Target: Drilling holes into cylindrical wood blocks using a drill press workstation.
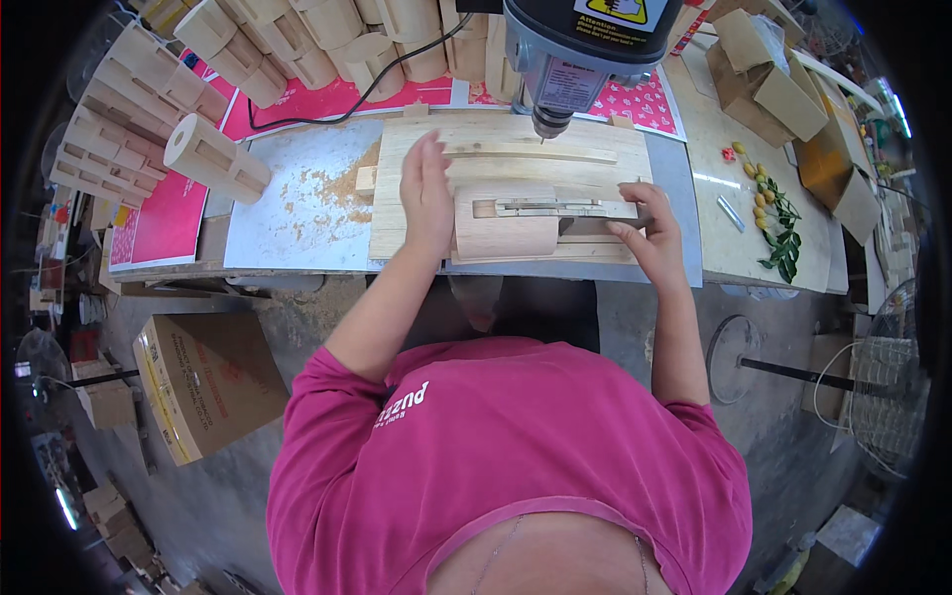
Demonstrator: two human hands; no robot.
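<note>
A long pale table (712, 233) carries a flat, light wooden board (388, 220), beneath a black-and-grey metal drill press head (575, 55). On the board, a slotted pale wooden cylinder (508, 235) lies on its side between the two hands. The left hand (426, 193), flat with fingers together, is at its left end; whether they touch is unclear. The right hand (645, 226), thumb and fingers partly curled, grips its right end.
</note>
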